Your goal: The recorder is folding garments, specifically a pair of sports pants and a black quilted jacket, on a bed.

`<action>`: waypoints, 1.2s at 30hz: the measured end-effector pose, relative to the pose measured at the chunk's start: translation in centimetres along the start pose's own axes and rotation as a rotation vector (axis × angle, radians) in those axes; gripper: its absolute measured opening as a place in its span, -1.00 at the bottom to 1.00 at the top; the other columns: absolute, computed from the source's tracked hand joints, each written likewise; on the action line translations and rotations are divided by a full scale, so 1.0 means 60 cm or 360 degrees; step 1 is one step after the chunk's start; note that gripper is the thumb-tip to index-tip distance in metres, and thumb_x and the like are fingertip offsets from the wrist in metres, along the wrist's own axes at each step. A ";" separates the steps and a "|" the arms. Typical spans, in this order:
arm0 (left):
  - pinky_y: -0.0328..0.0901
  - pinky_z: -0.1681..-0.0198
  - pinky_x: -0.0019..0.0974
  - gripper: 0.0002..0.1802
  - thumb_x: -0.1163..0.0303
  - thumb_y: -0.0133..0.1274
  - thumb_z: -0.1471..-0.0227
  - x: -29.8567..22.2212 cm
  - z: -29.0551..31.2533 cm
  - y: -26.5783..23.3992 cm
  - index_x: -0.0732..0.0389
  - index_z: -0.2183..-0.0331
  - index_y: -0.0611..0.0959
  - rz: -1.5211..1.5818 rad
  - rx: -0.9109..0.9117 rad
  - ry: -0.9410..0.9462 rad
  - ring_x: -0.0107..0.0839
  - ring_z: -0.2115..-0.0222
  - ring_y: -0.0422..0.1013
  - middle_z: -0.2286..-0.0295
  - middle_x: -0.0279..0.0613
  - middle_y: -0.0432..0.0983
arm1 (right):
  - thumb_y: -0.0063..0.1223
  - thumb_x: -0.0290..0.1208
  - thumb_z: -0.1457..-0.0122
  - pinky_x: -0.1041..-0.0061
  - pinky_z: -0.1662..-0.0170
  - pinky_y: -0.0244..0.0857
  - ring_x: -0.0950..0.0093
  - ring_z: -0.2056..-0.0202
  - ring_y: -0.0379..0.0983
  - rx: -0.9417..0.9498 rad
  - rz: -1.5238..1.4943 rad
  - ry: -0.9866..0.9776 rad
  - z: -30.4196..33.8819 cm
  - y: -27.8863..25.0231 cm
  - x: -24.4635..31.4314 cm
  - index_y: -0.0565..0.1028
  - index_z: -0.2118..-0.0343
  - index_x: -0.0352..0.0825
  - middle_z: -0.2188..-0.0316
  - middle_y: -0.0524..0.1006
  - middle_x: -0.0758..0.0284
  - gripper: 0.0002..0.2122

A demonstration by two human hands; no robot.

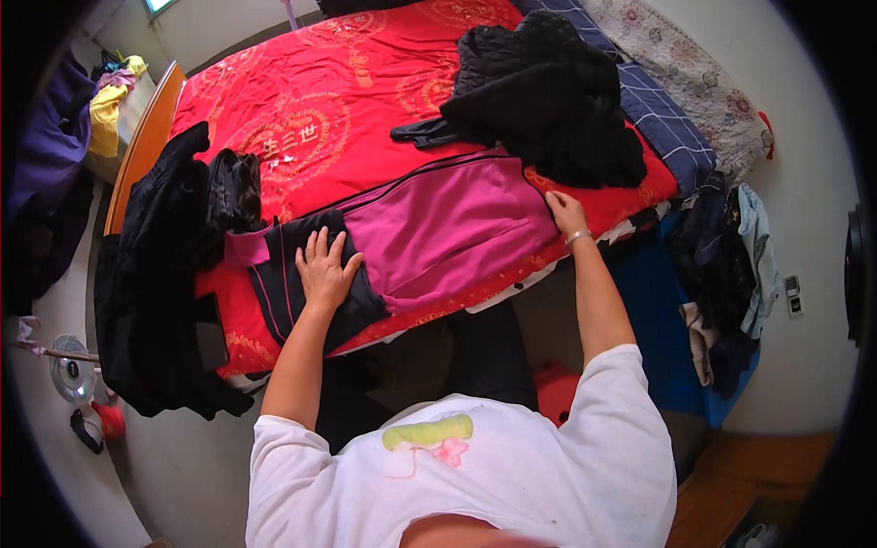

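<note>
Surface: one bed, spread with a red sheet (375, 128) bearing gold printed motifs; wooden headboard (153, 151) at the left end. At the right end, checked navy bedding (671, 128) and a pale floral quilt (681, 68). On the sheet: a heap of black clothing (557, 110) toward the right; more black garments (151, 274) at the left, hanging over the near edge.

Room: white wall (813, 173); a blue bin (639, 283) at the right, clothes (722, 247) piled on it; at the left, a small fan (73, 370) and a purple hanging cloth (50, 137).

Principal item: one magenta-and-black garment (448, 228), laid lengthwise along the bed's near edge — broad magenta body, black section at the left with thin pink piping, dark strip along the far side. Mostly flat, softly creased.

Hands: left hand (324, 269) open, palm down, fingers spread on the black section. Right hand (566, 212) at the magenta right-hand edge, fingers bent — whether pinching the cloth, cannot be told.
</note>
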State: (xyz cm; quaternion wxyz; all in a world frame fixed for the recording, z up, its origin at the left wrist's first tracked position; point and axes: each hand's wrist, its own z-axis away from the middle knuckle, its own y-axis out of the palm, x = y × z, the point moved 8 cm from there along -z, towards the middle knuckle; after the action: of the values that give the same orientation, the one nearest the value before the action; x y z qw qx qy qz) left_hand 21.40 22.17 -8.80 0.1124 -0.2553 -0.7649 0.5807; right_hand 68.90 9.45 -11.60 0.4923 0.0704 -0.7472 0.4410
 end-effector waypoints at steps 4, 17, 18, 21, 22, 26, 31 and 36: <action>-0.17 -0.13 0.05 -0.37 -0.13 -0.12 0.04 -0.005 -0.003 -0.001 0.03 0.00 0.41 0.0014 0.0011 0.0018 -0.16 -0.13 -0.01 -0.08 -0.07 0.13 | 0.10 -0.07 0.01 0.53 0.12 0.28 0.40 0.22 0.46 0.0488 -0.0152 0.0295 -0.037 0.054 0.001 0.39 0.07 -0.45 0.19 0.50 0.17 -0.44; -0.05 -0.08 0.08 -0.46 -0.09 -0.07 0.06 -0.006 -0.029 -0.006 0.02 0.10 0.50 0.0084 0.0087 -0.0027 -0.14 -0.06 0.10 0.00 -0.04 0.24 | 0.21 -0.26 0.09 0.50 0.21 0.35 0.42 0.30 0.49 0.0778 -0.0068 0.0295 0.037 0.006 0.012 0.39 0.11 -0.47 0.26 0.51 0.12 -0.50; -0.03 -0.06 0.05 -0.49 -0.07 -0.04 0.07 -0.010 -0.042 -0.015 0.05 0.14 0.52 0.0077 0.0073 -0.0018 -0.16 -0.03 0.14 0.03 -0.06 0.28 | 0.22 -0.20 0.13 0.46 0.08 0.27 0.32 0.18 0.44 0.0541 0.0285 0.0107 0.043 0.008 0.007 0.38 0.09 -0.44 0.20 0.48 0.08 -0.45; 0.06 0.00 -0.08 -0.61 0.08 0.02 0.08 -0.033 -0.074 -0.033 0.12 0.24 0.57 0.0059 -0.0166 0.0128 -0.21 0.06 0.24 0.14 -0.12 0.38 | 0.21 -0.07 0.15 0.42 0.07 0.25 0.27 0.16 0.43 0.0381 0.0330 0.0099 0.032 0.011 -0.014 0.40 0.10 -0.43 0.21 0.49 0.09 -0.40; 0.07 0.01 -0.11 -0.64 0.14 0.02 0.08 -0.046 -0.089 -0.033 0.13 0.25 0.57 0.0160 -0.0169 0.0200 -0.22 0.08 0.26 0.15 -0.13 0.39 | 0.21 -0.07 0.15 0.42 0.07 0.25 0.27 0.16 0.43 0.0372 0.0338 0.0110 0.019 0.004 -0.021 0.40 0.10 -0.43 0.21 0.49 0.09 -0.40; 0.10 0.02 -0.18 -0.67 0.27 0.01 0.07 -0.074 -0.129 0.004 0.14 0.21 0.54 0.0241 -0.0181 0.0351 -0.25 0.10 0.29 0.17 -0.20 0.40 | 0.20 -0.01 0.18 0.41 0.20 0.31 0.32 0.27 0.47 0.0132 0.0334 0.0078 -0.018 -0.006 0.028 0.48 0.19 -0.39 0.33 0.53 0.17 -0.43; 0.10 0.06 -0.18 -0.63 0.27 0.04 0.11 -0.101 -0.152 0.042 0.12 0.18 0.53 0.0147 0.0049 0.0329 -0.27 0.16 0.30 0.25 -0.24 0.42 | 0.23 -0.09 0.23 0.41 0.17 0.29 0.31 0.26 0.46 0.0353 0.0314 0.0108 -0.039 0.027 0.020 0.50 0.23 -0.36 0.33 0.53 0.19 -0.49; 0.11 0.11 -0.18 -0.67 0.25 0.09 0.16 -0.097 -0.154 0.026 0.10 0.26 0.53 0.0235 0.0041 0.0373 -0.26 0.23 0.32 0.33 -0.25 0.43 | 0.24 -0.16 0.24 0.43 0.14 0.28 0.33 0.22 0.45 0.0358 0.0377 -0.0115 -0.044 0.027 0.053 0.49 0.22 -0.33 0.29 0.52 0.20 -0.52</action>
State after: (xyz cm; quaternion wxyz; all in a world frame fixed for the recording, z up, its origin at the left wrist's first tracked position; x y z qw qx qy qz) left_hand 31.06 27.10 -6.77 0.1614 -0.3754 -0.7181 0.5633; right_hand 68.20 13.39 -9.70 0.3987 0.0524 -0.7133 0.5740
